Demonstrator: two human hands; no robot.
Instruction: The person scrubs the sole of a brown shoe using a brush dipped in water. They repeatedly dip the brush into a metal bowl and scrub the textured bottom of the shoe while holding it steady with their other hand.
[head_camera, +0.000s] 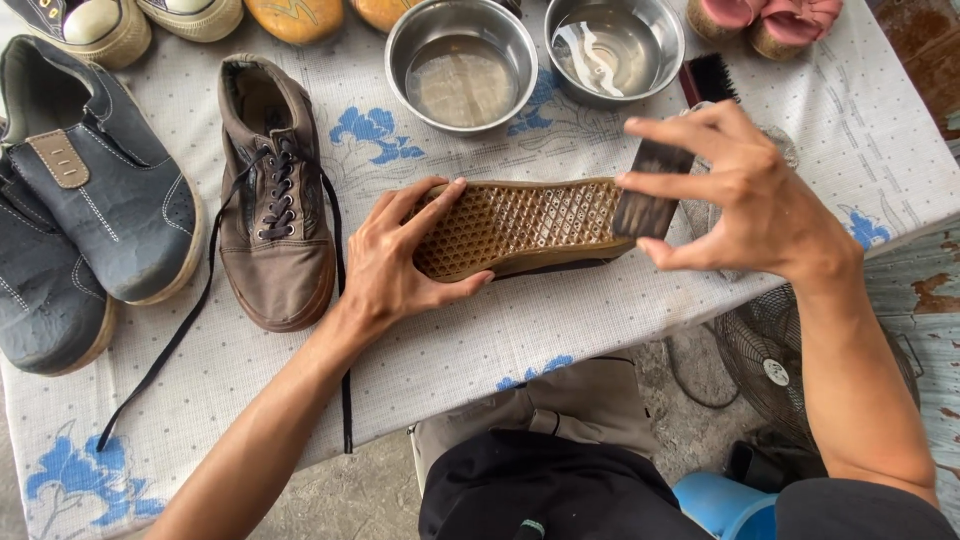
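On the cloth-covered table (600, 330), near its front edge, your left hand (395, 260) is clamping the upturned shoe (515, 225); your right hand (745, 195) is gripping the brush (650, 195), scrubbing its sole; steady strokes seem needed.

Brown lace-up shoe (275, 200) upright left of centre, black lace trailing toward lower left. Two grey-blue shoes (100, 180) at left edge. Two steel bowls (461, 62) holding water, top centre, side by side. Black brush (710, 78) just right of bowls. Pink footwear (770, 20) top right. White tablecloth (560, 330), blue flower print. Fan (765, 355) on floor, lower right.
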